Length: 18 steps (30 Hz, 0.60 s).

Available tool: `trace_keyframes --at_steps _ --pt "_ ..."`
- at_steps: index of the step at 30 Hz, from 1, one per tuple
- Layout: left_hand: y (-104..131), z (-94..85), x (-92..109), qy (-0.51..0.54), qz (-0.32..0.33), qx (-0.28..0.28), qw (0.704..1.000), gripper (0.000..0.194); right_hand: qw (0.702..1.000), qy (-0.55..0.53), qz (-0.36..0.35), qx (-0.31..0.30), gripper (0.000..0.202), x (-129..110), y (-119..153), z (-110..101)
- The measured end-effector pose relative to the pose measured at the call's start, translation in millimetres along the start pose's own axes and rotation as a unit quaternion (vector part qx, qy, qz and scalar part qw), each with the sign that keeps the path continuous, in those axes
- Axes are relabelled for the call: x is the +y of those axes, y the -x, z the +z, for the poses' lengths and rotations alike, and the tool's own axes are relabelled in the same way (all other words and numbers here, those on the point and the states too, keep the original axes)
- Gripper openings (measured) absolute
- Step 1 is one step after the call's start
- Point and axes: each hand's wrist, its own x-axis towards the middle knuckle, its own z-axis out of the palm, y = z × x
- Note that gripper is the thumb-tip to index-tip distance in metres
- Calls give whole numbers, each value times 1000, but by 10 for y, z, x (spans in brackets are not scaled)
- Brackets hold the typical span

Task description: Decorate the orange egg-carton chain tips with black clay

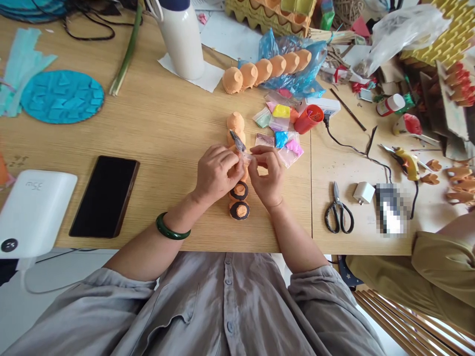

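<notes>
Between my left hand (pixel 218 170) and my right hand (pixel 267 170) is a small clear plastic bag (pixel 238 142) with dark, clay-like stuff inside. Each hand pinches it by one edge. Directly below lies a strip of orange-painted egg carton cups (pixel 236 120), pointing away from me. The two cups nearest me carry dark rings (pixel 239 209) around their orange tops. My hands hide its middle part. Right of my hands are several small bags of coloured clay, among them a yellow one (pixel 281 111) and a blue one (pixel 281 139).
A second orange cup strip (pixel 263 72) lies on blue plastic (pixel 315 66). Nearby are a white bottle (pixel 182 42), a red cup (pixel 308 118), scissors (pixel 337 210) and a glue gun (pixel 407 163). A phone (pixel 104 197) and white power bank (pixel 37 210) lie left; another person's knee (pixel 441 267) shows right.
</notes>
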Motion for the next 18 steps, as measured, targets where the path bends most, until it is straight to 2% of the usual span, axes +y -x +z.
trace_keyframes --at_steps 2,5,7,12,15,18 --pt "5 2 5 -17 -2 -1 1000 36 1000 20 11 8 15 16 9 0" --pt "3 -4 15 -50 7 5 999 36 999 35 -18 -20 12 36 14 -4" --pt "-5 -13 24 -64 22 9 998 34 996 48 -57 -44 20 72 6 -13" --pt "-44 -30 56 -76 108 32 991 33 981 110 -132 -86 40 296 -34 -54" --pt "-68 -41 86 -91 129 59 986 35 979 135 -126 -82 48 398 -24 -71" --pt "-79 -68 119 -61 129 76 987 36 982 137 -109 -67 50 405 16 -67"
